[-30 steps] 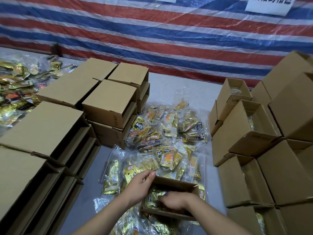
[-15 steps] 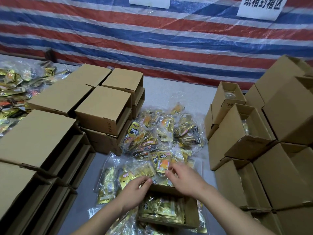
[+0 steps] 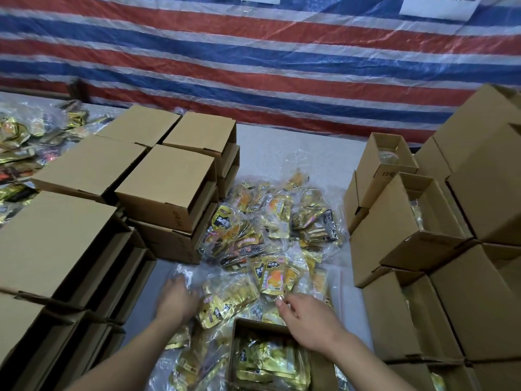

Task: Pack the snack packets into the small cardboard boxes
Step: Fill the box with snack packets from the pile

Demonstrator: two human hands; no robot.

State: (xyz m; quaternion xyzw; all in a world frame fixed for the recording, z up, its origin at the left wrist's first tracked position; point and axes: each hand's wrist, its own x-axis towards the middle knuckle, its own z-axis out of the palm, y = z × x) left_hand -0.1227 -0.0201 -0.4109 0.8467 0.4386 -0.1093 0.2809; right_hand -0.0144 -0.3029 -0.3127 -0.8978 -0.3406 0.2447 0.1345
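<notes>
While the open box [image 3: 277,359], part-filled with gold packets, sits at the near edge of the bench [image 3: 296,148], both hands reach into the snack packets [image 3: 270,249] beyond it: the left hand [image 3: 177,299] seemingly clutches a clear bag, the right hand [image 3: 308,320] hovers loose-fingered.

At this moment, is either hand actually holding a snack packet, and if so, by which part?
Neither clearly holds one. The left hand lies on the clear-wrapped packets, grip hidden. The right hand reaches over the open box, fingertips near a gold packet.
</notes>
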